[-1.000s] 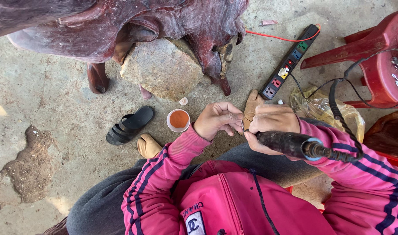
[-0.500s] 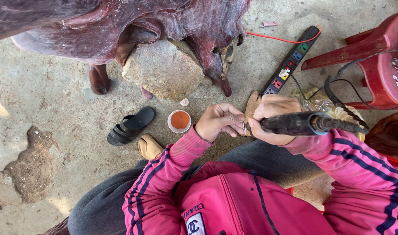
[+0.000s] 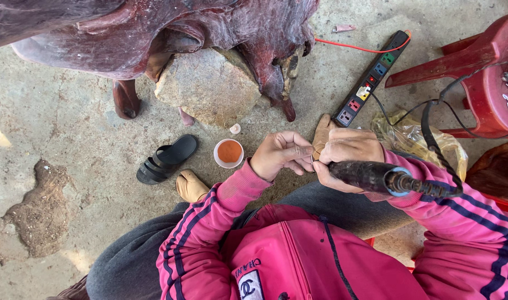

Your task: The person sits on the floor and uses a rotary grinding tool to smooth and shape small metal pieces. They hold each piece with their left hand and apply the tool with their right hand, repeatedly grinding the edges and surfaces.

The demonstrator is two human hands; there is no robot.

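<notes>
1. The right hand (image 3: 345,155) grips a rotary tool (image 3: 370,176); the left hand (image 3: 279,154) meets its tip from the left.
2. A small cup (image 3: 229,153) sits on the floor just left of the left hand, with a sandal (image 3: 166,159) further left.
3. A stone block (image 3: 207,86) lies beyond the cup, under a carved wooden piece (image 3: 154,28).
4. A power strip (image 3: 372,78) lies beyond the right hand, with a stool (image 3: 482,72) to its right.
5. A plastic bag (image 3: 415,136) lies between the power strip and the right arm.

On the concrete floor (image 3: 70,133) lie a black sandal (image 3: 167,158), a small cup of orange powder (image 3: 229,152), a black power strip (image 3: 372,79), a rock (image 3: 209,86) and red plastic chairs (image 3: 482,72).
</notes>
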